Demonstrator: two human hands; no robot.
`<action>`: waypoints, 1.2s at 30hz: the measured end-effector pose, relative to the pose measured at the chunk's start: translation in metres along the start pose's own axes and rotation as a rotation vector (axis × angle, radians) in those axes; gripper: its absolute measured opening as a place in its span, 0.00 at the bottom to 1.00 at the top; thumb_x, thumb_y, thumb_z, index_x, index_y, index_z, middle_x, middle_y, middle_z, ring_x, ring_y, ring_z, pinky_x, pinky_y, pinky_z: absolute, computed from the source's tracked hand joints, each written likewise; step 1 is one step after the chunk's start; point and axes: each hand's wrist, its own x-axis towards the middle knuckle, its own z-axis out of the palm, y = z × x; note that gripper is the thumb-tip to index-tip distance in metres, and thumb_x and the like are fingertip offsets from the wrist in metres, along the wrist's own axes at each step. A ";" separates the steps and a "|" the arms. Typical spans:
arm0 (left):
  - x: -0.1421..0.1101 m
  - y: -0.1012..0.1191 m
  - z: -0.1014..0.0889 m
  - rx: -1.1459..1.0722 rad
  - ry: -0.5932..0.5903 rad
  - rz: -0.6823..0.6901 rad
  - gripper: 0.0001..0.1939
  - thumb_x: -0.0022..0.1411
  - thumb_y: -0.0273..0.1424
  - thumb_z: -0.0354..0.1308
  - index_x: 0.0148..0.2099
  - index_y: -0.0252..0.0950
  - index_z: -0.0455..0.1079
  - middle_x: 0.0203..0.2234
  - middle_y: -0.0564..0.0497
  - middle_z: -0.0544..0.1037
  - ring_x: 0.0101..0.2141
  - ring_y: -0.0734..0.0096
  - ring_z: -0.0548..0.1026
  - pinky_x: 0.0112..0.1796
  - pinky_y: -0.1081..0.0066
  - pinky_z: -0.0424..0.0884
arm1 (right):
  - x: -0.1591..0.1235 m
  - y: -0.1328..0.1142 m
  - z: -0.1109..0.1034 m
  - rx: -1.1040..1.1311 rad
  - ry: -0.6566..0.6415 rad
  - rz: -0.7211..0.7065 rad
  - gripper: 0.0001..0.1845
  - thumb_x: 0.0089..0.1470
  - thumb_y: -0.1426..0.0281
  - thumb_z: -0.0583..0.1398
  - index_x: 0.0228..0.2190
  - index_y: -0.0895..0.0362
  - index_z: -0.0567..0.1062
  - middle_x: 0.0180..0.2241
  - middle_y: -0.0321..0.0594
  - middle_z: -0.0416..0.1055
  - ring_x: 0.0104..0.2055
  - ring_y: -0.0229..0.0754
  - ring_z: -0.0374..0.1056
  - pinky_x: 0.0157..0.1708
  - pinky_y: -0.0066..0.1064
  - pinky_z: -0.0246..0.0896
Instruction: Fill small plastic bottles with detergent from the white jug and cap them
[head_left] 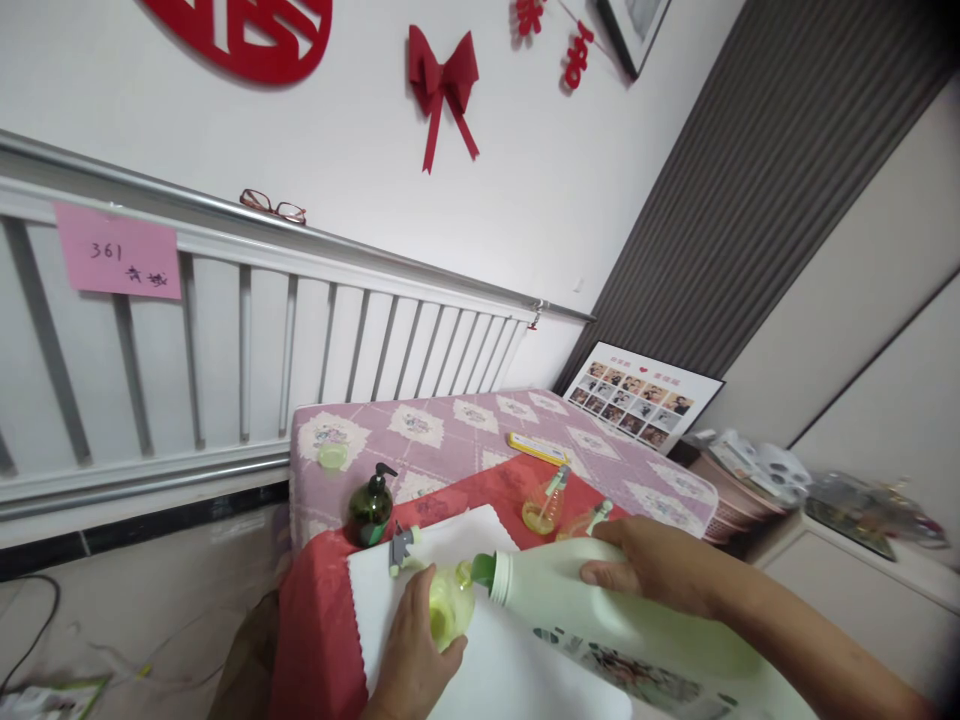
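My left hand point(412, 640) is wrapped round a small clear bottle point(452, 608) holding some yellow-green liquid, its neck tilted to the right. My right hand point(660, 562) grips a large pale green jug point(555, 585) from above, some fingers hidden behind it. The jug lies almost level, its green-lipped mouth right at the small bottle's neck; whether liquid flows I cannot tell. Just beyond my left hand, a grey spray head point(403, 548) rests on a white sheet point(517, 650). Behind it stands a dark green pump bottle point(370, 514).
Two clear spray bottles point(541, 512) stand beyond the jug on red cloth point(480, 490). A yellow packet point(538, 448) and a pale green lid-like piece point(333, 456) lie on the patterned tablecloth point(457, 440). A white radiator point(360, 325) runs along the wall; a photo board point(641, 397) leans behind.
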 end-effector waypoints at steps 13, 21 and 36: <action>0.003 -0.008 0.004 0.027 -0.026 -0.001 0.45 0.47 0.33 0.57 0.67 0.29 0.49 0.65 0.36 0.62 0.65 0.52 0.60 0.64 0.56 0.58 | -0.002 -0.007 -0.004 -0.027 -0.005 0.012 0.20 0.53 0.53 0.57 0.35 0.56 0.78 0.39 0.48 0.81 0.42 0.57 0.76 0.37 0.39 0.65; 0.001 -0.007 0.002 0.042 -0.048 -0.020 0.45 0.47 0.33 0.57 0.67 0.30 0.49 0.65 0.37 0.61 0.66 0.53 0.59 0.65 0.59 0.57 | -0.001 -0.007 -0.004 -0.027 -0.014 0.032 0.20 0.53 0.53 0.57 0.33 0.56 0.77 0.38 0.49 0.81 0.40 0.56 0.75 0.37 0.39 0.64; -0.002 0.007 -0.004 0.015 0.012 -0.004 0.43 0.47 0.31 0.55 0.66 0.28 0.51 0.64 0.36 0.63 0.64 0.53 0.61 0.64 0.58 0.58 | 0.001 -0.005 -0.002 0.001 -0.015 0.024 0.17 0.53 0.54 0.58 0.32 0.55 0.76 0.36 0.46 0.81 0.40 0.54 0.75 0.36 0.37 0.63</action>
